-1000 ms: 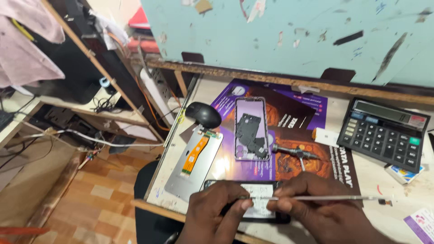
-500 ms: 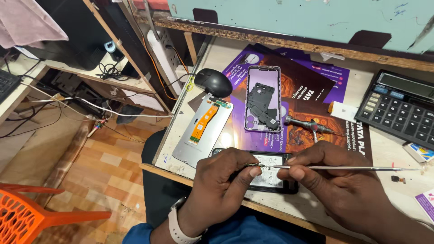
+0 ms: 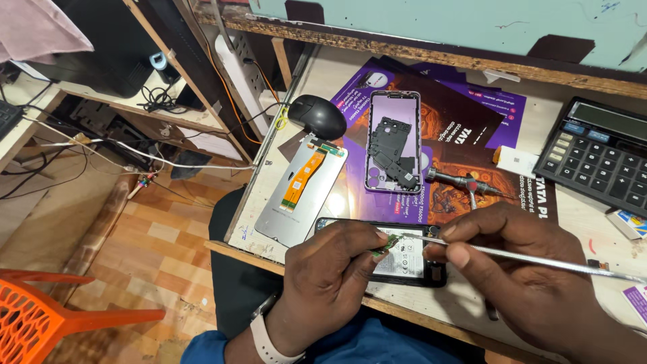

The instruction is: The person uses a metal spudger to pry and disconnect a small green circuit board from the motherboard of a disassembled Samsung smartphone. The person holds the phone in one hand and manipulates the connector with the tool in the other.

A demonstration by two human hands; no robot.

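An opened phone [image 3: 404, 259] lies flat near the front edge of the wooden workbench [image 3: 593, 222], its back cover off and a white-labelled battery showing. All positions below are given relative to this phone.

The left hand [image 3: 337, 276] rests over the phone's left half. Its thumb and forefinger are pinched narrowly on a small green circuit part [image 3: 381, 247] at the phone's upper left area. A pale watch strap [image 3: 266, 337] circles that wrist.

The right hand [image 3: 512, 269] sits just to the right of the phone, fingers closed around a thin metal pry tool [image 3: 539, 258]. The shaft runs off to the right; its tip meets the phone's top edge, beside the green part. Whether the tip touches that part cannot be told.

Directly behind the phone lies a silver phone frame [image 3: 393, 141] with a dark inner plate, resting on purple and dark printed sheets [image 3: 465, 128]. Behind and to the left lies a detached display panel [image 3: 303, 192], face down, with an orange flex cable along its back. Further behind on the left is a black computer mouse [image 3: 318, 116]. Behind and to the right, a small screwdriver [image 3: 458, 180] lies near the frame's lower corner. Well to the right and behind sits a dark desk calculator [image 3: 600, 158]. Far to the lower left, on the tiled floor, stands an orange plastic chair [image 3: 47, 310].
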